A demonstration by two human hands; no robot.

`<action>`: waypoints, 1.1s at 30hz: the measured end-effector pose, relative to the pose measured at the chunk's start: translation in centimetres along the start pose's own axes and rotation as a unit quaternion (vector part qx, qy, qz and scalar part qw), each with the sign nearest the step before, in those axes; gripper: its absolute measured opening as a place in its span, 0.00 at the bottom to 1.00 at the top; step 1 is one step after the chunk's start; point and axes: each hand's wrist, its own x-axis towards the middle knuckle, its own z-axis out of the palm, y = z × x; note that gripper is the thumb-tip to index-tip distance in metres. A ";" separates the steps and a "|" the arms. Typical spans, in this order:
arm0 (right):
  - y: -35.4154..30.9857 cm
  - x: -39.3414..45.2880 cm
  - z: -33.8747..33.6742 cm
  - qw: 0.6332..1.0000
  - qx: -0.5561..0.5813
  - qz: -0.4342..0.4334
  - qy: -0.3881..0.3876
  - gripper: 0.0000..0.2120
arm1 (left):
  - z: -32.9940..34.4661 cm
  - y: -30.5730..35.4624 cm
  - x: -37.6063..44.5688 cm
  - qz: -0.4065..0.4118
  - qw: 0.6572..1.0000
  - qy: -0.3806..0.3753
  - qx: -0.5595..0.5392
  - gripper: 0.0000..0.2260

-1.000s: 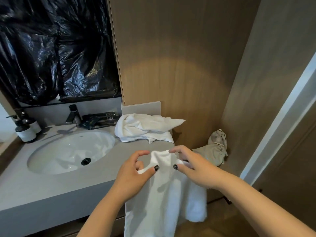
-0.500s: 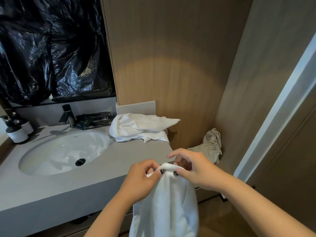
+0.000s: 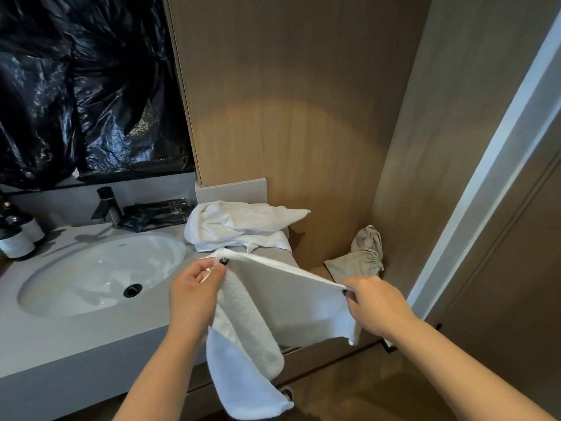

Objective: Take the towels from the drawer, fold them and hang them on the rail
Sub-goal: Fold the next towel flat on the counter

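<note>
Towel (image 3: 291,302), white, is held in the air in front of the table (image 3: 76,338), at its right-hand end. Top edge is stretched between both hands and slopes down from left to right. Left hand (image 3: 194,290) pinches the upper left corner between thumb and fingers. Right hand (image 3: 376,302) pinches the upper right corner, fingers curled round the edge. Between the hands the cloth hangs as a flat panel; below the left hand a thicker doubled part droops lower, its bottom end well below the table's front edge.

Second towel (image 3: 239,224), white and crumpled, lies on the table just behind the held one, against the low grey upstand (image 3: 230,189) at the wooden wall (image 3: 288,101). One pointed corner of it sticks out to the right past the table's end.

Basin (image 3: 100,275) is sunk into the table to the left of both towels, with a dark drain in it. Behind it stands a dark tap (image 3: 107,205); beside the tap, dark sachets (image 3: 158,212) lie along the back. Two dark bottles (image 3: 16,235) with white labels stand at the far left edge.

Black plastic sheeting (image 3: 85,86) covers the area above the basin.

To the right, lower than the table, a beige drawstring bag (image 3: 361,256) leans in the corner of the wooden walls.
</note>
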 end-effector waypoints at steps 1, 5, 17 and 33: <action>-0.4 -0.1 -0.3 0.997 0.070 0.014 -0.006 0.10 | 0.3 0.0 -0.1 -0.019 1.000 0.015 -0.006 0.02; -3.4 -0.8 -2.5 0.893 0.443 0.056 -0.054 0.18 | 1.2 0.2 -0.5 -0.153 0.984 -0.013 -0.095 0.14; -6.7 -1.1 -4.7 0.941 0.314 -0.072 -0.104 0.06 | 1.8 0.2 -2.4 -0.248 0.945 -0.125 -0.173 0.17; -5.6 0.1 -3.5 0.947 0.254 -0.195 0.033 0.05 | 0.5 0.5 -2.1 -0.200 0.942 -0.194 -0.189 0.18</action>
